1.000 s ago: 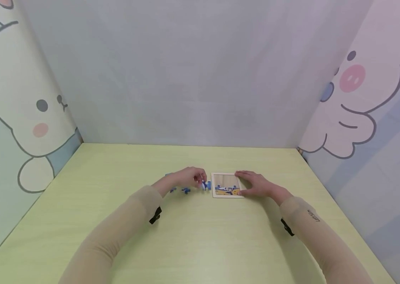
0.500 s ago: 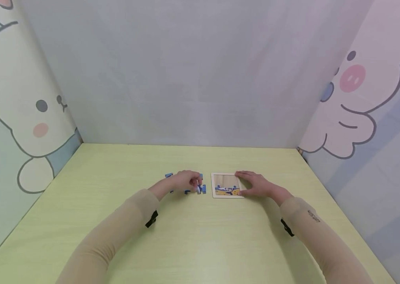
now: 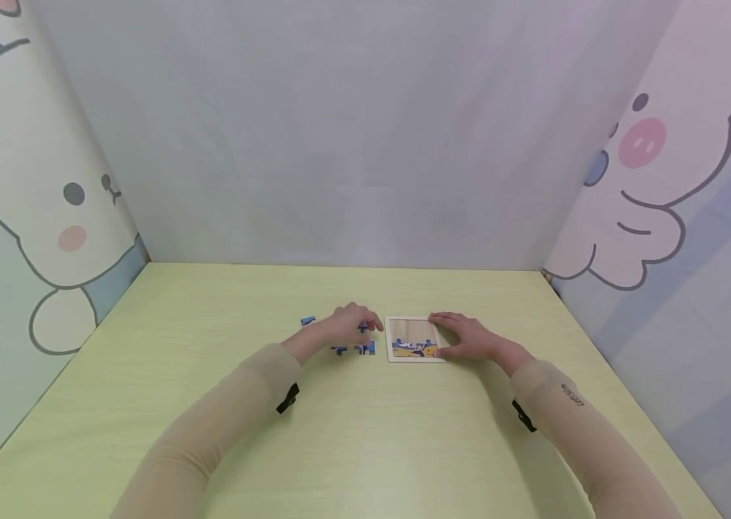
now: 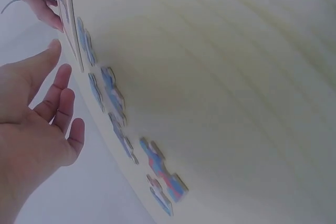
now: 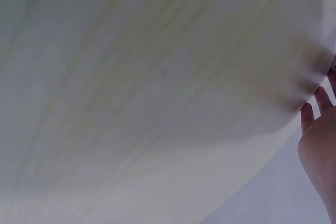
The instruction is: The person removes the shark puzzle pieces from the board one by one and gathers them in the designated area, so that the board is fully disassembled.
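My left hand (image 3: 346, 326) hovers over several loose blue jigsaw pieces (image 3: 365, 349), partly hiding them. In the left wrist view its thumb and fingers are spread and loosely bent, with nothing between them, beside the row of pieces (image 4: 114, 95). To its right lies a square wooden puzzle frame (image 3: 389, 342). Yellow, white and blue pieces (image 3: 414, 349) fill the frame's near part, while bare wood shows in its far part. My right hand (image 3: 471, 339) holds the frame's right side, fingers at the far corner and thumb near the close corner.
The pale yellow-green table (image 3: 365, 432) reaches back to a grey curtain (image 3: 352, 144). Cartoon-printed curtains stand along the left and right sides. One blue piece (image 3: 308, 321) lies at the far left of the loose group.
My left hand moves left, letting a blue-and-white piece rest on the table, then shifts back right with its fingers extended toward the frame. My right hand and the frame stay still.
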Available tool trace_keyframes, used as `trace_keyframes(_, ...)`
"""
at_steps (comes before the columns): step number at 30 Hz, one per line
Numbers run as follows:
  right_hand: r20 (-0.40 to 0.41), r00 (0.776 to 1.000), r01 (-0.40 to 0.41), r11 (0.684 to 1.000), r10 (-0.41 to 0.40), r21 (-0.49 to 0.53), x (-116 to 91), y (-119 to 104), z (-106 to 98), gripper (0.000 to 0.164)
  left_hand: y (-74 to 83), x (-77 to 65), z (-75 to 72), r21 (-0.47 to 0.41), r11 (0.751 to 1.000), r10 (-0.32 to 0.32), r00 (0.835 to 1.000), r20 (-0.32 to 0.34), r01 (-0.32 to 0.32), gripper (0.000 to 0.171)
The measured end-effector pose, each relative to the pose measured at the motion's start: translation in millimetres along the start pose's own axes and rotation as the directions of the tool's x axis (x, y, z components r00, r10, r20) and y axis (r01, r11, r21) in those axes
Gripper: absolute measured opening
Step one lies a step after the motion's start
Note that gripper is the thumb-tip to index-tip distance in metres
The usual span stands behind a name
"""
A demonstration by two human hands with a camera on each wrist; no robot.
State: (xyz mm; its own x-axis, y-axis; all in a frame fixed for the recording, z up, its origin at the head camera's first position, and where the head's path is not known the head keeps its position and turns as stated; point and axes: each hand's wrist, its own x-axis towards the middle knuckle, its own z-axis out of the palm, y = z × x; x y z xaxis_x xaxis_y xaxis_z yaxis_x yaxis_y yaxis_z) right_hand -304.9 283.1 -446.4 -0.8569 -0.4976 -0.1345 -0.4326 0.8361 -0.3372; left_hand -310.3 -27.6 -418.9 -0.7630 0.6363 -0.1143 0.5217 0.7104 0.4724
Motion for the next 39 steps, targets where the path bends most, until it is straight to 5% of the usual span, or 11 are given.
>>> trace_keyframes(14,0.009,1.0,0.005,1.0,-0.005,0.003,0,-2,0,0.078,22.1,22.7,14.7,0.144,0.989,0.014,0.999,0.029,-0.018,0.043)
trace_keyframes(33,-0.012,1.0,0.004,1.0,-0.004,-0.011,5,-3,-2,0.076,27.7,32.3,25.8,0.165,0.986,-0.011,1.0,0.008,0.009,0.04)
trace_keyframes(39,-0.08,0.996,-0.047,0.993,0.038,-0.109,14,-19,0,0.075,29.3,30.7,24.3,0.158,0.987,-0.022,1.0,0.01,0.02,0.038)
